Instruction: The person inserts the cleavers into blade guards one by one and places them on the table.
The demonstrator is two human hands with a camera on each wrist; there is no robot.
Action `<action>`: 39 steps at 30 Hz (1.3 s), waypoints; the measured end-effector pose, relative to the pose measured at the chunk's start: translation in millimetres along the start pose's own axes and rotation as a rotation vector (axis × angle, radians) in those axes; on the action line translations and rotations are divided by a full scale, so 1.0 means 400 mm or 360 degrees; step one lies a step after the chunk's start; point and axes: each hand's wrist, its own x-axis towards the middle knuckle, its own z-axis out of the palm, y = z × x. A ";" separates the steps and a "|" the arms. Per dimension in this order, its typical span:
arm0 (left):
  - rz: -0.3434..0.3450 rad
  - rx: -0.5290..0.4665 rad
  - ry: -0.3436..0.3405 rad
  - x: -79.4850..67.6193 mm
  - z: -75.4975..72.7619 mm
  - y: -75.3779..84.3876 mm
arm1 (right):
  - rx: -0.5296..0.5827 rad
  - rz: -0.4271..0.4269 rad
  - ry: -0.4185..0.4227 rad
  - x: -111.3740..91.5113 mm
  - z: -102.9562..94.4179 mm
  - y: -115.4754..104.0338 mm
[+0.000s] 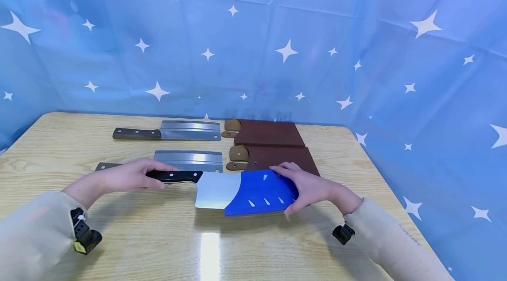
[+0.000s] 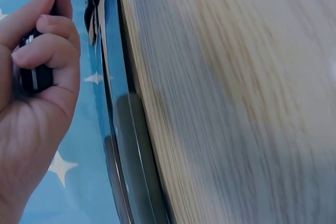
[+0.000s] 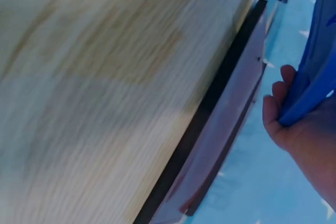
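Note:
A cleaver with a black riveted handle [image 1: 174, 176] is held above the table, its blade [image 1: 215, 191] partly inside a blue sheath [image 1: 257, 193] with small slots. My left hand [image 1: 128, 175] grips the handle; in the left wrist view the fingers [image 2: 52, 51] curl round it. At the sheath's far right end my right hand [image 1: 309, 186] holds it, thumb at the lower edge and fingers at the upper. The right wrist view shows that hand [image 3: 310, 140] wrapped on the blue sheath [image 3: 315, 77]. The blade's front part is hidden by the sheath.
Behind lie two more cleavers, a far one [image 1: 190, 130] and a nearer one [image 1: 188, 158] partly covered by my left hand. To their right are two brown sheaths with tan straps, one far [image 1: 271, 133] and one near [image 1: 277, 156]. A starry blue cloth [image 1: 253, 52] hangs behind the wooden table [image 1: 158, 241].

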 end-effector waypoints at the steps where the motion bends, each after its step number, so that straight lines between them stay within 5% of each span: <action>1: 0.0001 -0.0003 0.0009 0.005 0.003 0.004 | 0.0001 -0.0001 0.0010 0.003 0.000 -0.003; 8: 0.0022 -0.0046 0.0024 0.036 0.025 0.019 | 0.0019 0.0034 0.0002 0.028 0.003 -0.024; 28: -0.0058 -0.0133 0.0092 0.048 0.052 0.002 | 0.0046 0.0037 -0.0004 0.047 0.029 -0.024; 39: -0.0085 -0.0214 0.0099 0.046 0.065 -0.012 | -0.0115 0.0030 -0.0026 0.044 0.044 -0.017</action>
